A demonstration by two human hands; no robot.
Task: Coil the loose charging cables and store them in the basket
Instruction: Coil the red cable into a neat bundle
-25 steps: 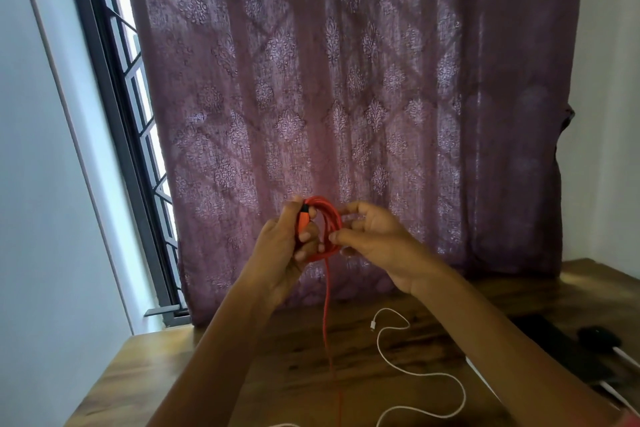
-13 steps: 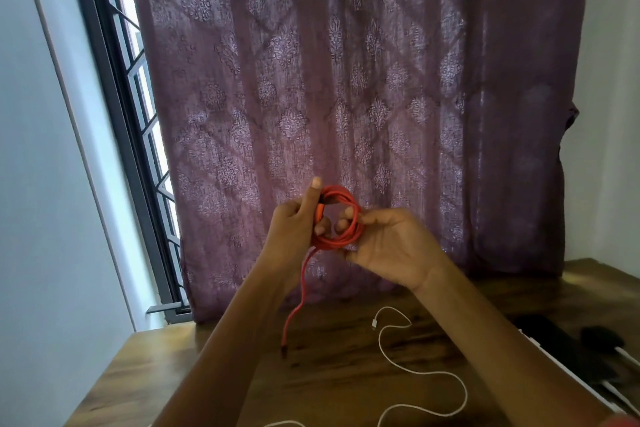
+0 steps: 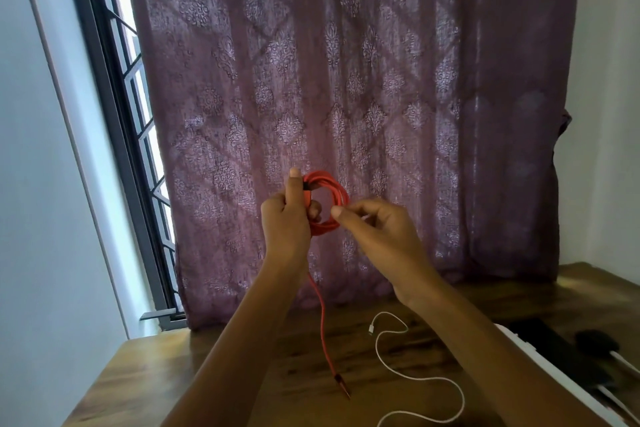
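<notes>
- As I watch from the head camera, the left hand (image 3: 285,222) is raised above the table (image 3: 173,367), fingers curled round the left side of the red cable (image 3: 332,198) and thumb straight up.
- The coil hangs above the table: several tight, round, orange-red turns, tidy enough.
- One tail drops from it, its plug (image 3: 343,386) at or just above the tabletop. I'd call this cable mostly wound, with that last stretch to take in.
- The right hand (image 3: 374,229), also above the table, pinches the coil's right rim with its fingertips.
- The white cable (image 3: 415,378) sprawls loose on the table, uncoiled.
- There's no basket in view, so I judge nothing is stored yet.
</notes>
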